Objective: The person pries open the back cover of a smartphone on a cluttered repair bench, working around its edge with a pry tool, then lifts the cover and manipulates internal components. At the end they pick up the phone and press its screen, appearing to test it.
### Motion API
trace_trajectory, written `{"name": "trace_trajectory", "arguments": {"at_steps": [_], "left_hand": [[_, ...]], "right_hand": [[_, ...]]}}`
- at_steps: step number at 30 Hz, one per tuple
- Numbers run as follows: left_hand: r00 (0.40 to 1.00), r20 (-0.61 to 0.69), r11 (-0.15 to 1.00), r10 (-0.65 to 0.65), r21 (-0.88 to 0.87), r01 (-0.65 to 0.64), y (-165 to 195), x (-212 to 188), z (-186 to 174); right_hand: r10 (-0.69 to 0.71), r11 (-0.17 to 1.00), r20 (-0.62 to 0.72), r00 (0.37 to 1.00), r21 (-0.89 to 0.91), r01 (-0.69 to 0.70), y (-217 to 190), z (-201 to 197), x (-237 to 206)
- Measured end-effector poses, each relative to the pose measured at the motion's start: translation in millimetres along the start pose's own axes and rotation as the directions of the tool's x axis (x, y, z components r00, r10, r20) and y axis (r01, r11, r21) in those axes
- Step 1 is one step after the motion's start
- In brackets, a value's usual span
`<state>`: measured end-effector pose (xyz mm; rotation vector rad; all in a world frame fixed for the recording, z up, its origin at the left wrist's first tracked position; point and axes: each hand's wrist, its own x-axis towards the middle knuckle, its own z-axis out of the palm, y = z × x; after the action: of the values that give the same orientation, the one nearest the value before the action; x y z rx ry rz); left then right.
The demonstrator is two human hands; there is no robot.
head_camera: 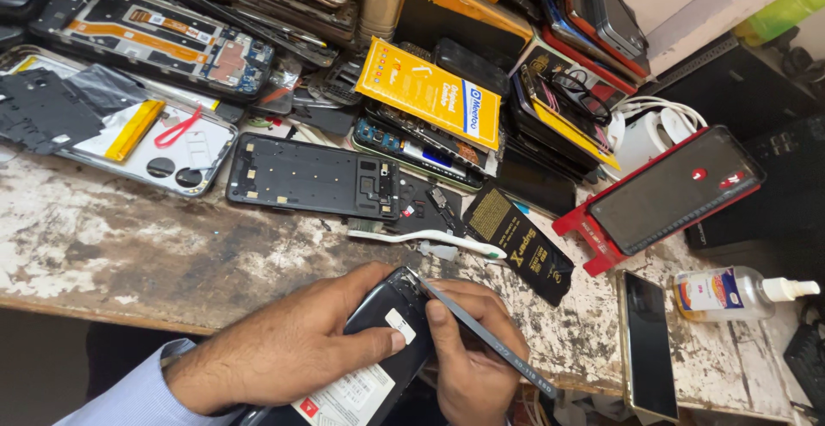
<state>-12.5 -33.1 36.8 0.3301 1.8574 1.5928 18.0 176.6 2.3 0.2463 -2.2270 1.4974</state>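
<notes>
I have the opened phone (378, 349) gripped in my left hand (292, 353), thumb pressed flat on its back beside the white sticker, the body tilted up off the near edge of the bench (172, 254). My right hand (468, 366) is pinched shut around the grey tweezers (481, 336), whose tip sits at the phone's top corner, right where my two hands meet. I judge this to be the prying or picking stage at that corner; a steady grip and a small, careful lever with the tip seem called for, since a slip could scratch what lies under it. Just beyond my hands lie a white toothbrush (430, 241), a black phone frame (314, 177) and a black packet (520, 241); a sanitiser bottle (730, 293) lies well to the right.
</notes>
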Motion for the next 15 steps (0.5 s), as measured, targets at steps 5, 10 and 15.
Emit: {"name": "trace_trajectory", "arguments": {"at_steps": [5,10,15], "left_hand": [[0.979,-0.026,0.978,0.203,0.049,-0.201,-10,2,0],[0.987,-0.006,0.986,0.159,0.049,-0.158,-10,2,-1],[0.999,0.019,0.999,0.048,0.020,-0.048,-1,-2,-2]], "right_hand": [[-0.091,0.991,0.035,0.995,-0.100,0.094,-4,6,2],[-0.084,0.994,0.001,0.996,-0.066,0.084,-1,4,0],[0.123,0.983,-0.021,0.992,0.137,-0.119,6,-1,-4]]}}
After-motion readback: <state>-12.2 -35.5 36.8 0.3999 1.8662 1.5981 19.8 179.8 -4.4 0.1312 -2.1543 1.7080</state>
